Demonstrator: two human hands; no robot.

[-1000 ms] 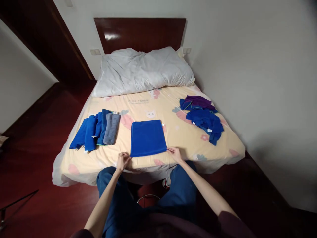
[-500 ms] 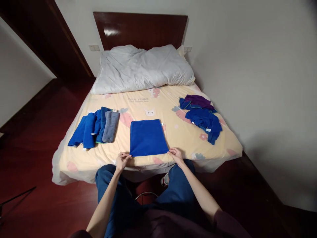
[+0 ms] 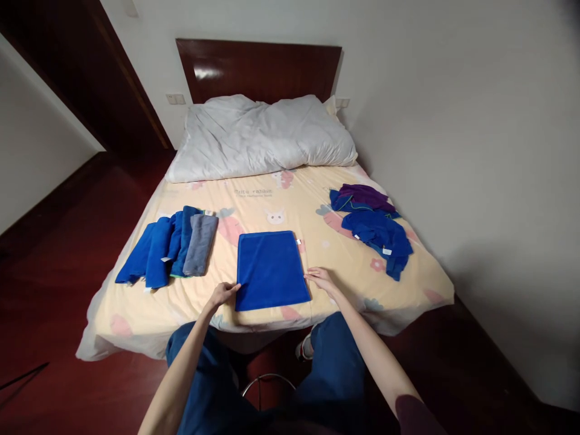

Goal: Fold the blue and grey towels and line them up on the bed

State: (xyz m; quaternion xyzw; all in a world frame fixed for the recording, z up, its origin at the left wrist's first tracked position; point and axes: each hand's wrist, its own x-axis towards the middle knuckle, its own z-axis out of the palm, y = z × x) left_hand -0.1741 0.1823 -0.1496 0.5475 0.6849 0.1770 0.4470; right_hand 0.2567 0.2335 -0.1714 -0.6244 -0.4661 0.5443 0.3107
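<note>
A blue towel [image 3: 272, 269] lies flat in a near square at the front of the bed, with a small white tag on its right edge. My left hand [image 3: 223, 295] is closed at the towel's left edge, thumb and fingers meeting at the border. Across from it, my right hand [image 3: 321, 278] pinches the right edge between its fingertips, slightly higher up than the left. The towel's front corners are free of both hands. Exactly how much fabric sits between the fingers is hard to see.
Rolled blue towels [image 3: 158, 248] and a rolled grey towel [image 3: 202, 244] lie side by side on the left. A crumpled heap of blue and purple cloths [image 3: 380, 232] is on the right. A white quilt [image 3: 263, 136] lies by the dark headboard [image 3: 263, 69].
Both hands have shifted from the towel's front corners up along its side edges. The view has tilted a little, so the bed appears lower. The towel still lies flat.
</note>
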